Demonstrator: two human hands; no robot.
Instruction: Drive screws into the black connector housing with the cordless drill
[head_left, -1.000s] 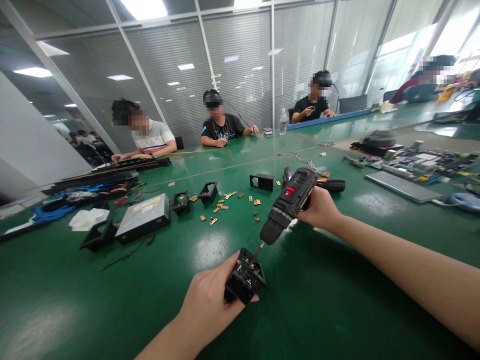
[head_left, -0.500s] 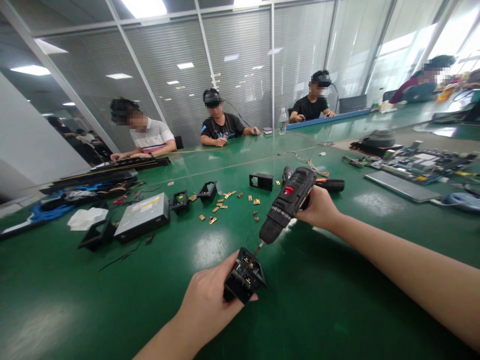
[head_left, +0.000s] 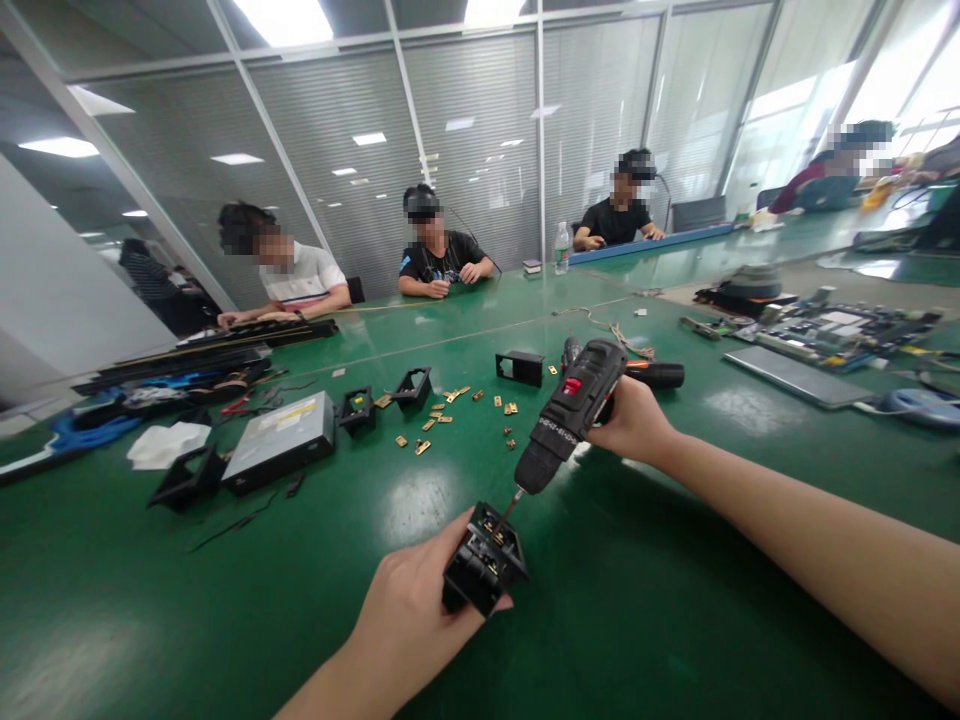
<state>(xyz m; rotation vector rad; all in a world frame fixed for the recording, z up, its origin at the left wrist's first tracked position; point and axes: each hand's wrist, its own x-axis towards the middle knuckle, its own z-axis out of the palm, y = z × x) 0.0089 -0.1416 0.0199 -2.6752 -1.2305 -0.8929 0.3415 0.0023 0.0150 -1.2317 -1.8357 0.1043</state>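
My left hand [head_left: 416, 600] is closed around a black plastic socket housing [head_left: 484, 570] with brass-coloured contacts inside, held over the green table. In my right hand [head_left: 634, 420] is a black cordless drill [head_left: 574, 410] with a red switch, gripped by its handle. Its long thin bit [head_left: 510, 508] points down and left, and the tip reaches into the open face of the housing. Beyond the housing lie several small brass plates [head_left: 435, 412] and a few brass pieces [head_left: 509, 438]. A black rectangular frame [head_left: 519, 368] stands behind them.
To the left are a grey metal disc drive [head_left: 281, 440], black frames [head_left: 187, 475] and white tissue [head_left: 166, 445]. Circuit boards [head_left: 847, 325] and a flat silver panel [head_left: 799, 375] lie at the right. Another screwdriver-like black tool [head_left: 656, 375] rests behind the drill. Several people sit across the table.
The view has shifted slightly. The drill bit stays in the housing, and both hands keep nearly the same pose. Across the table, the middle person's hands have come closer together.
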